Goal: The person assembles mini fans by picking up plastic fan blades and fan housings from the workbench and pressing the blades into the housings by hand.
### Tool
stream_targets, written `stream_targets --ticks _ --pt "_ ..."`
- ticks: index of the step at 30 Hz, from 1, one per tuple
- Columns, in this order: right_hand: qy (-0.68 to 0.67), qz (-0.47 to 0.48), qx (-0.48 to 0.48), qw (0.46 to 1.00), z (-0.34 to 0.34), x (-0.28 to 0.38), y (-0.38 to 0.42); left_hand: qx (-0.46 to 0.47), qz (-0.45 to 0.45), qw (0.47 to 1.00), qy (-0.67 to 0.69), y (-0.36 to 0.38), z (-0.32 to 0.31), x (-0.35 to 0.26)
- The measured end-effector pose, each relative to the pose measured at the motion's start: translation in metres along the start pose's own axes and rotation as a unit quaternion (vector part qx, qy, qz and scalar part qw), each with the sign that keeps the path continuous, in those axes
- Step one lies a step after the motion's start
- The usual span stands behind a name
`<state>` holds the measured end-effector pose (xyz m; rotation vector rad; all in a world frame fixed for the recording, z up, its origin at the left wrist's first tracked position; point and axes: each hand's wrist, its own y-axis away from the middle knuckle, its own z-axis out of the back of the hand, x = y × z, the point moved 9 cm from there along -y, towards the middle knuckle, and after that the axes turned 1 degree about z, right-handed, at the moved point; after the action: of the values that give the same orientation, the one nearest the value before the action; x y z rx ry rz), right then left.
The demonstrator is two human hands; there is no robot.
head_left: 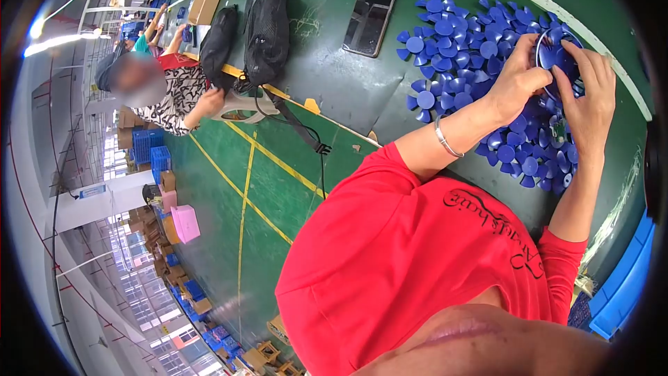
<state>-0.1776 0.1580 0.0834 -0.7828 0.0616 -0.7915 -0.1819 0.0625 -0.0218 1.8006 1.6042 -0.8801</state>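
My left hand [516,82], with a silver bangle on its wrist, is closed on the left rim of a round, pale-edged blue fan housing [552,58]. My right hand [593,94] grips the same housing from the other side, fingers over the top and thumb at the near edge. Blue shows inside the ring; the fingers hide part of it. Beneath and around both hands lies a loose pile of small blue fan blades [456,45]. A small green piece [559,129], too small to make out, sits among them below my right hand.
On the green table [334,90] are a phone [371,19], a black mesh bag [268,35] and a cardboard box [207,3]. A co-worker in a patterned top [167,101] is to the left. A blue bin [626,275] stands at the lower right. Yellow lines mark the floor [216,195].
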Motion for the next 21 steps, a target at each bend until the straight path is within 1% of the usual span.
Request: stream_targets --ticks 2,3,6,10,13,16,21 --pt "-0.012 0.009 0.006 1.0 -0.003 0.006 0.0 -0.006 -0.019 1.0 -0.006 0.0 0.001 -0.006" --pt "-0.017 0.014 0.008 1.0 -0.005 0.008 -0.001 -0.035 -0.062 0.997 -0.042 -0.001 0.005 -0.01" --pt "0.002 0.032 0.003 0.999 -0.011 0.014 0.001 -0.086 -0.112 0.979 -0.15 -0.003 0.016 -0.016" --pt "0.011 0.028 0.014 0.999 -0.014 0.01 0.002 -0.076 -0.099 0.99 -0.068 -0.003 0.019 -0.011" --pt "0.01 0.036 0.011 0.999 -0.011 0.013 0.001 -0.087 -0.12 0.986 -0.083 0.0 0.015 -0.019" --pt "0.026 0.047 0.015 0.998 -0.012 0.016 0.002 -0.075 -0.12 0.985 -0.103 0.0 0.014 -0.019" --pt "0.049 0.058 0.014 0.997 -0.016 0.018 0.004 -0.108 -0.136 0.971 -0.167 0.002 0.017 -0.026"
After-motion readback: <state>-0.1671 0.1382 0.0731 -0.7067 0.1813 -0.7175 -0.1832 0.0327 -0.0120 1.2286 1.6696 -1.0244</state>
